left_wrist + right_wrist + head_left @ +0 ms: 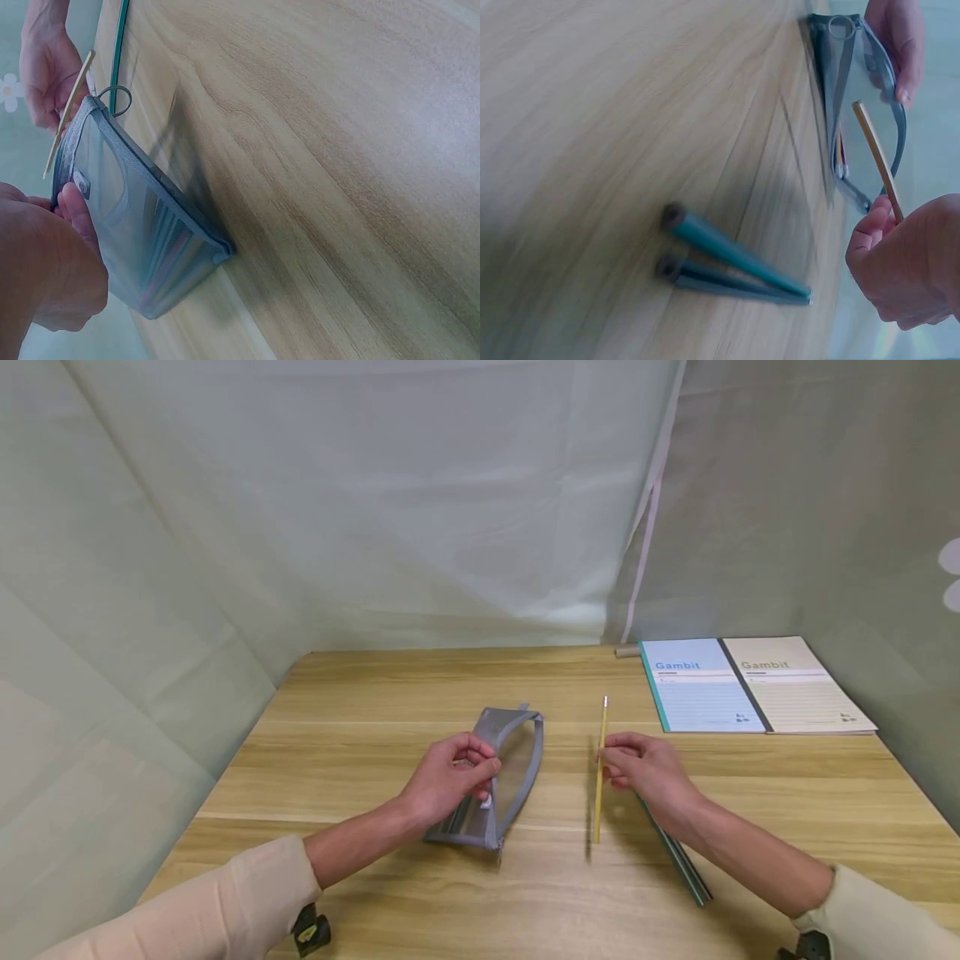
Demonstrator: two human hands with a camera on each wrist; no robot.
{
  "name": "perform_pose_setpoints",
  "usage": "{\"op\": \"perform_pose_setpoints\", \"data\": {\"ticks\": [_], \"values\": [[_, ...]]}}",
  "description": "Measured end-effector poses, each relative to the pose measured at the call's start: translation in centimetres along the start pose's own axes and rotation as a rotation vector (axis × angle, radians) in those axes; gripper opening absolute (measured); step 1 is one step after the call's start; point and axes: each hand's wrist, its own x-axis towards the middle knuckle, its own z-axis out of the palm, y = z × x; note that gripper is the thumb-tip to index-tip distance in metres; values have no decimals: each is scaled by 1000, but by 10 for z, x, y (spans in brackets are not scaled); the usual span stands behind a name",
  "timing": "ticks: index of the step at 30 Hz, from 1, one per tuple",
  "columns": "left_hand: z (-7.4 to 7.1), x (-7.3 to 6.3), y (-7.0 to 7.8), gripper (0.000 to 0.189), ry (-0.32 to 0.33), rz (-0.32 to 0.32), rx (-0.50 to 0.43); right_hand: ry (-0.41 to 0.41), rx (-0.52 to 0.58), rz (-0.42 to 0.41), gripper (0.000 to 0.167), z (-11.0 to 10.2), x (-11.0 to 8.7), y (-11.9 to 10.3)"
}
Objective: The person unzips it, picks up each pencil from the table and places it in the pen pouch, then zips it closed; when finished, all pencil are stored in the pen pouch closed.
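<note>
My left hand [453, 777] pinches one edge of a grey mesh zippered pencil case [517, 785], whose mouth gapes toward the right. Through the mesh, several slim pencils [169, 251] show inside it in the left wrist view. A yellow pencil [598, 802] with a pale eraser end is held upright between the thumb and fingers of my right hand [652, 772], a short way right of the case. Below that hand, two dark green pencils [735, 259] lie side by side on the wooden table, partly hidden by the hand in the head view.
Two notebooks [701, 693] marked Gambit, one blue and one cream, lie side by side at the back right. A small grey roll [627, 652] sits beside them at the table's back edge. Pale curtains [450, 510] hang behind and around the wooden table [360, 693].
</note>
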Motion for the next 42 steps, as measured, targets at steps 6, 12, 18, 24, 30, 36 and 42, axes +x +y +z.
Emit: {"op": "perform_pose_setpoints", "data": {"ticks": [6,12,18,24,30,36,42], "values": [[0,1,-1,14,-10,10,-11,-46,43,-3,35,15,8,-1],[1,1,-2,14,-11,13,-19,-46,102,-12,29,33,17,-2],[1,1,-2,13,-4,13,-20,-42,156,-16,30,47,23,-1],[3,1,-1,13,4,5,-23,-40,178,-8,24,61,28,5],[3,1,-1,13,8,3,-20,-68,180,10,22,74,28,12],[3,2,-2,13,12,9,-14,-102,156,33,21,86,25,15],[2,1,-1,13,9,14,-14,-116,117,66,20,96,24,16]]}}
